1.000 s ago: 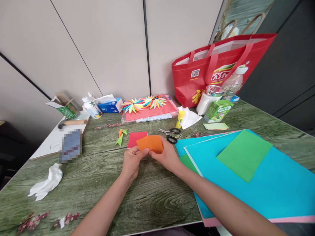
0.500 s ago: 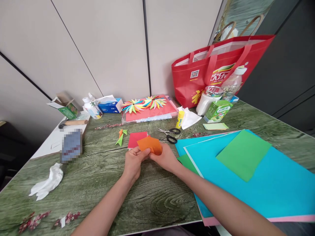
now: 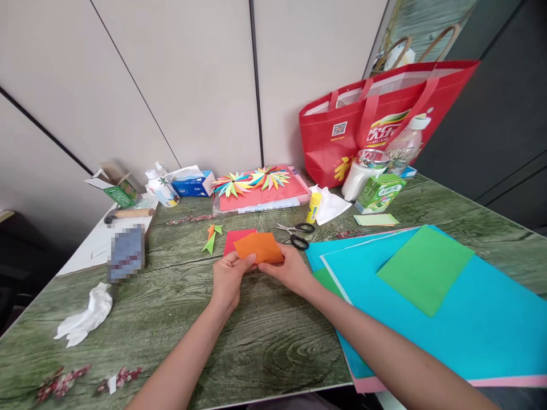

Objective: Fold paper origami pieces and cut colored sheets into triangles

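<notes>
An orange sheet of paper (image 3: 260,247) is held up between my two hands, just above the table. My left hand (image 3: 228,277) pinches its lower left edge, thumb on top. On the other side, my right hand (image 3: 292,270) grips the lower right corner. Behind the orange paper, partly covered by it, lies a red paper square (image 3: 237,238). Small folded green and orange paper pieces (image 3: 210,238) rest to the left of it. Scissors (image 3: 294,231) with black handles lie partly spread just beyond my right hand.
Large blue sheets (image 3: 461,336) with a green square (image 3: 427,267) on top cover the right side. A glue stick (image 3: 313,208), folded paper stars (image 3: 269,177), a milk carton (image 3: 380,193) and a red bag (image 3: 329,148) stand farther back. Crumpled tissue (image 3: 88,316) lies left.
The orange paper has gone from bent and curled to lying flatter and wider between my hands. My fingers have shifted slightly along its lower edge.
</notes>
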### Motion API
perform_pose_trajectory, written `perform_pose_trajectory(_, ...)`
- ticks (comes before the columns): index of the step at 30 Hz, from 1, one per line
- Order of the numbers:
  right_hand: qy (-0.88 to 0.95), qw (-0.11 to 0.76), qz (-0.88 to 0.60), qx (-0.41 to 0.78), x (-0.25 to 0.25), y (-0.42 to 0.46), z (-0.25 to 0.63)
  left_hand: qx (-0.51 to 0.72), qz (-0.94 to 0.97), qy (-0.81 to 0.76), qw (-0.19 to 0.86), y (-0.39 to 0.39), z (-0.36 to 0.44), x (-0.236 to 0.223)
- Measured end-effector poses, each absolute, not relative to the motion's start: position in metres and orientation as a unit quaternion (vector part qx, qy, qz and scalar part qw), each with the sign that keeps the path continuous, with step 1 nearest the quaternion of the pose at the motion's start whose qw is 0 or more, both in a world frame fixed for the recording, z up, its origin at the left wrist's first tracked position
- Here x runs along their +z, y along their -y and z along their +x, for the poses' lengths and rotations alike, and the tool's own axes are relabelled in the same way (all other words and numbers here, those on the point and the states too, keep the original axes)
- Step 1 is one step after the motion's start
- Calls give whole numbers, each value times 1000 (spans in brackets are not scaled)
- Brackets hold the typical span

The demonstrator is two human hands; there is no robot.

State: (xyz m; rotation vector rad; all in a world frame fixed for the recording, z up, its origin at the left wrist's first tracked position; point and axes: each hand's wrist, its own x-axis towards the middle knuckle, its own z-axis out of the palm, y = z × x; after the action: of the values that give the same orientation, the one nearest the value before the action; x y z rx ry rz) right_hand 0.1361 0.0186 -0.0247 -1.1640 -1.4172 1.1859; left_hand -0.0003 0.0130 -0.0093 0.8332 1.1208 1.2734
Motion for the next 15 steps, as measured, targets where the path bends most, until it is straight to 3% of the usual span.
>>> perform_pose_trajectory(6,557,458,-487,494,-25,-20,139,515,425,-508,544,-13,-1,-9)
perform_pose_trajectory(15,565,453,-484,491,-26,-23,142,447,443,-510,586,-18,-8,-2)
